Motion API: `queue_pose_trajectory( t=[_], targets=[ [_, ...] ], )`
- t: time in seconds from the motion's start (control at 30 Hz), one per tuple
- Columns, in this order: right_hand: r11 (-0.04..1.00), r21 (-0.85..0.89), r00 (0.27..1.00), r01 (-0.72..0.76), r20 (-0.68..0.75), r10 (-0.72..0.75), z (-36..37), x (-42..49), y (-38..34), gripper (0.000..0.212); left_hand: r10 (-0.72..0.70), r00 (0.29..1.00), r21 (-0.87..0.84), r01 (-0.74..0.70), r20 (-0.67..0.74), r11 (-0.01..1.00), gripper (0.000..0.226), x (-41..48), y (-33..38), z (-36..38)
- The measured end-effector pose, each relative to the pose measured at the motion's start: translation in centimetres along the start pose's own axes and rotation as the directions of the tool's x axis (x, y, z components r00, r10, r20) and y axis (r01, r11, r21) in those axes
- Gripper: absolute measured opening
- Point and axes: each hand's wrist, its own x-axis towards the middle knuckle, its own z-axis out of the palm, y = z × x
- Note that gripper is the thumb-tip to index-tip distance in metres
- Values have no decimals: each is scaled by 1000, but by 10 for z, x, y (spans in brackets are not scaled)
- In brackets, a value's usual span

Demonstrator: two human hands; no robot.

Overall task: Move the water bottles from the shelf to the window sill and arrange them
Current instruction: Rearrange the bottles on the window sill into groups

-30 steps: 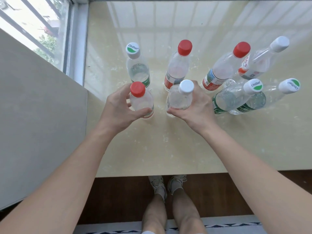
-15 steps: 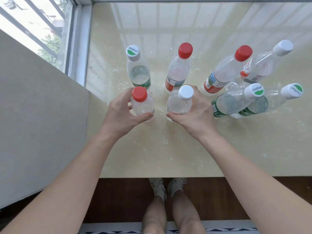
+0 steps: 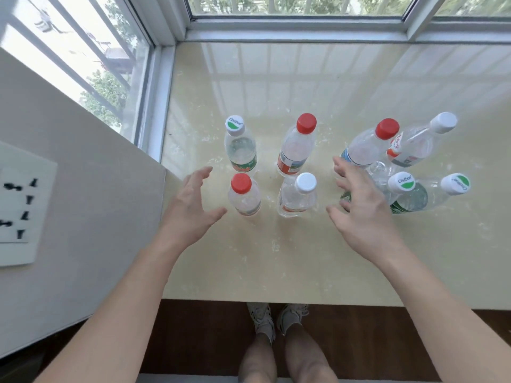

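Note:
Several clear water bottles stand upright on the cream window sill (image 3: 276, 258). A small red-capped bottle (image 3: 244, 196) and a white-capped bottle (image 3: 298, 196) form the near row. Behind them stand a green-and-white-capped bottle (image 3: 240, 147) and a taller red-capped bottle (image 3: 297, 146). More bottles cluster at the right, among them a red-capped one (image 3: 369, 143) and two green-and-white-capped ones (image 3: 405, 193). My left hand (image 3: 190, 208) hovers open just left of the small red-capped bottle. My right hand (image 3: 356, 205) hovers open right of the white-capped bottle, in front of the right cluster. Neither hand holds anything.
A grey wall (image 3: 83, 189) with a white power socket (image 3: 19, 214) bounds the sill on the left. Window frames (image 3: 298, 26) close off the back and left. The sill's front edge drops to a dark wooden floor where my feet (image 3: 276, 319) stand.
Both hands have let go of the two near-row bottles and drawn apart with fingers spread. The bottles stay upright where they stood. The camera has tilted up, showing more window.

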Motion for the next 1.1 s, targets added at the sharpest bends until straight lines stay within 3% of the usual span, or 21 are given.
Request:
queue_pose_trajectory(
  t=[0.1, 0.2, 0.4, 0.6, 0.8, 0.97, 1.1],
  targets=[
    [1000, -6, 998, -5, -65, 5, -15, 27, -21, 66, -34, 995, 55, 39, -89, 998, 64, 17, 7, -19],
    [999, -27, 998, -22, -55, 21, -19, 58, -39, 60, -5, 992, -1, 5, -128, 1000, 60, 43, 17, -33],
    [990, -20, 990, -140, 34, 141, 1, 103, -49, 80, 98, 995, -57, -100, -29, 993, 73, 83, 39, -33],
    [986, -61, 988, -153, -9, 152, 29, 126, -39, 59, 137, 988, -99, -130, 67, 987, 56, 101, 47, -20],
    [994, -52, 995, -98, -41, 96, 26, 131, -37, 46, 114, 992, -115, -107, 58, 988, 50, 102, 46, -17],
    [993, 42, 992, -106, 70, 103, 21, 129, -35, 69, 153, 987, -102, -148, 45, 984, 52, 101, 48, -13],
    [994, 26, 994, -107, -24, 107, 29, 130, -29, 68, 171, 984, -106, -165, 44, 981, 54, 102, 49, -15]
  ],
)
